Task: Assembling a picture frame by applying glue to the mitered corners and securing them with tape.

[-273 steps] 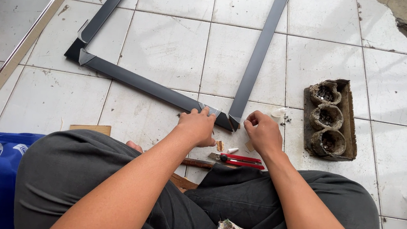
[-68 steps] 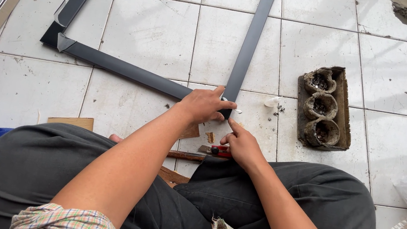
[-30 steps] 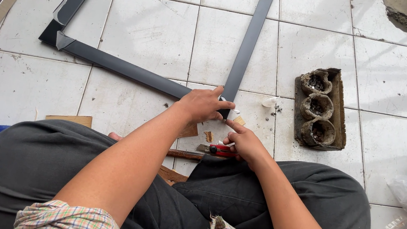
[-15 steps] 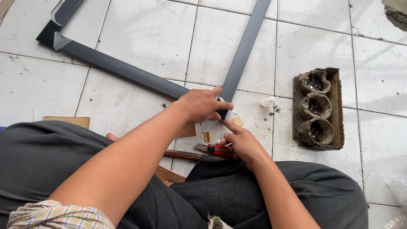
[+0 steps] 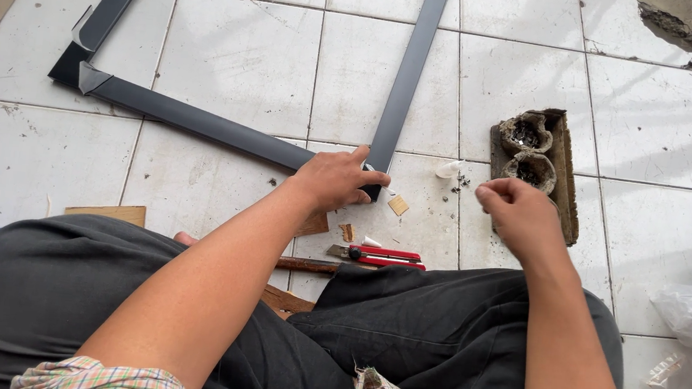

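Floor tiles, white, me seated cross-legged in dark trousers. Landmark: the corner joint of the dark grey metal frame, where the near bar meets the upright bar running away from me.

My left hand lies flat on that joint, fingers spread and pressing down on the bars, thumb side toward the upright bar. Nothing is gripped in it.

My right hand hangs off the floor to the right of the joint, fingertips drawn together as if pinching something small; I cannot tell what, if anything, sits between them.

Just behind the right hand, further right of the joint: a brown moulded block with round hollows holding small dark bits.

Between joint and block: a small white scrap and dark specks on the tile.

Near side of the joint, toward my legs: a red utility knife, a small tan chip, a wooden stick partly under my leg.

Far left of the joint: the frame's other corner.
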